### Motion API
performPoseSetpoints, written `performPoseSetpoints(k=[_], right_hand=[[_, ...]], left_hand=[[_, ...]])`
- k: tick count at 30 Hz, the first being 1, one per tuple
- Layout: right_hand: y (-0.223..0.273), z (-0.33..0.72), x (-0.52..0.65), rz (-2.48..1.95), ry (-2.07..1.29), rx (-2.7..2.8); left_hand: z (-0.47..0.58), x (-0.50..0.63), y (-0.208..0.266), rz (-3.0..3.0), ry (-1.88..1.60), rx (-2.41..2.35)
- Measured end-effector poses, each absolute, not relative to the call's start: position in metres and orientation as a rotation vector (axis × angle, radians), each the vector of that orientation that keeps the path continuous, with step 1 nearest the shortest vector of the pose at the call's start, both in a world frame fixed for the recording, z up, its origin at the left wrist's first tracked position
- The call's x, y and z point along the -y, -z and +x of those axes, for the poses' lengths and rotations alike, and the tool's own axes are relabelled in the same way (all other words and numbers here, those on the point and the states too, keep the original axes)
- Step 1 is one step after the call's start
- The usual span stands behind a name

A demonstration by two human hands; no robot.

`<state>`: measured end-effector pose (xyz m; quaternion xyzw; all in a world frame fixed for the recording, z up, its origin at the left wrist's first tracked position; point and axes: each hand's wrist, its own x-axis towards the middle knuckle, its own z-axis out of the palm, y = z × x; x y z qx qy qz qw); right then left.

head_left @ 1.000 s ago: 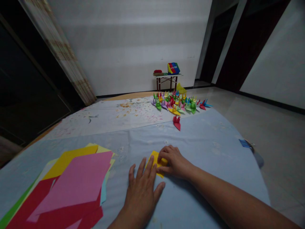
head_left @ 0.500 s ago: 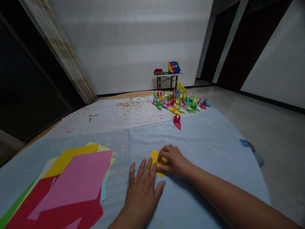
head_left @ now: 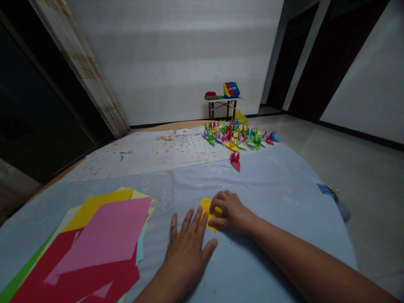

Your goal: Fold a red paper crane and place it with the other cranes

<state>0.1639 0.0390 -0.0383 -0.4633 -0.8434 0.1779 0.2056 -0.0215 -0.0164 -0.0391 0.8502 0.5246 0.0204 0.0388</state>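
Observation:
A small folded piece of yellow paper [head_left: 205, 205] lies on the blue cloth in front of me. My left hand [head_left: 187, 246] rests flat with fingers spread, its fingertips at the left edge of the paper. From the right, my right hand [head_left: 232, 213] reaches in with curled fingers and thumb on the paper, hiding its right part. Whether a flap is pinched between those fingertips is hard to see. Beyond the hands stands a single red paper crane [head_left: 235, 161].
A loose stack of coloured paper sheets [head_left: 107, 235] lies to the left, a pink one on top. Many folded paper cranes [head_left: 232, 135] crowd the table's far right. Behind them is a small stand [head_left: 224, 101] bearing a multicoloured box [head_left: 231, 89]. The table edge curves at right.
My left hand has shifted slightly left, away from the paper. The right hand stays on the yellow paper, nearly unmoved. The view has turned a little.

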Motion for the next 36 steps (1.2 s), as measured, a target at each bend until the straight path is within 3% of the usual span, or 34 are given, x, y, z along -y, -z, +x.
performPoseSetpoints(k=[36], right_hand=[[0.029, 0.176, -0.043, -1.200, -0.688, 2.470]], left_hand=[[-0.038, 0.012, 0.024, 2.652, -0.006, -1.314]])
